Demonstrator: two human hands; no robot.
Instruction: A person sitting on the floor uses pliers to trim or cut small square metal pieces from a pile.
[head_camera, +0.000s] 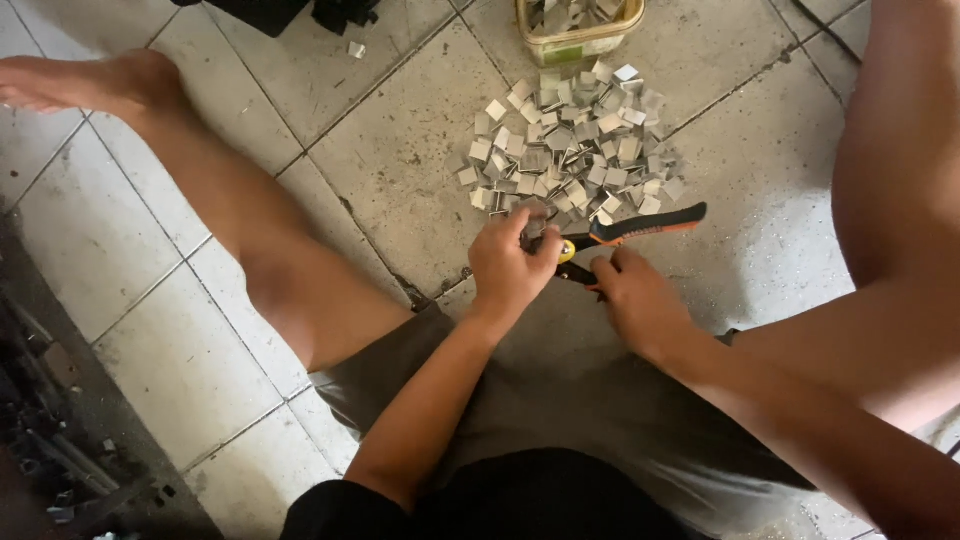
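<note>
We look down on a floor (400, 150) of pale speckled tiles with dark grout lines, where we sit with bare legs spread wide, the left leg (230, 210) stretching toward ten o'clock and the right knee (900, 180) rising at three o'clock. Just beyond our hands, at about one o'clock, lies a heap of small square metal pieces (575, 140), grey and shiny, piled loosely on the tiles. Past the heap, at twelve o'clock, stands a yellowish tub (580, 35) with more such pieces in it. Our left hand (510, 265) is curled closed around something small at the near edge of the heap; we cannot tell exactly what it pinches, since the fingers hide it. Our right hand (635, 300) is closed on the lower handle of a pair of snips (625, 235) with black and orange grips, whose upper handle points toward three o'clock and whose yellow pivot sits just beside the left hand's fingertips. At eight o'clock, dark metal scrap (60, 440) lies blurred by the edge of view.
</note>
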